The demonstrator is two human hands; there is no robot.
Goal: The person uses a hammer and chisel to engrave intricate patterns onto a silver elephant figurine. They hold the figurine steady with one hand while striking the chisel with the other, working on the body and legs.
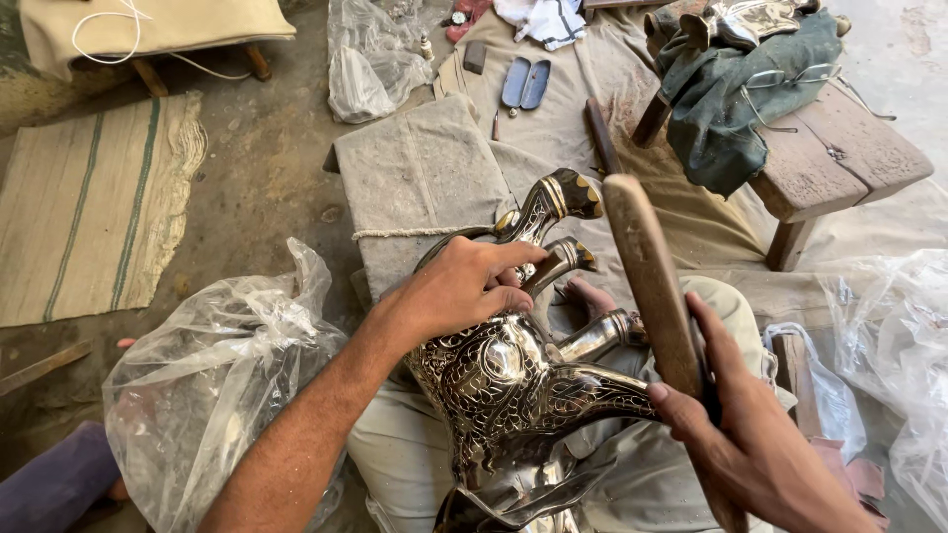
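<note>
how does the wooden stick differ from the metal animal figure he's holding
The wooden stick is plain, smooth and straight; the metal figure is curved, shiny and covered in engraved patterns. The right hand grips the stick raised upright, while the left hand steadies the figure lying across the lap. Both are held.

Engraved animal figure [504,385]: glossy metal, dark patterned relief.
Stick [652,286] right of it: matt worn wood.
Bag [212,380] left of it: crinkled clear plastic.
</note>
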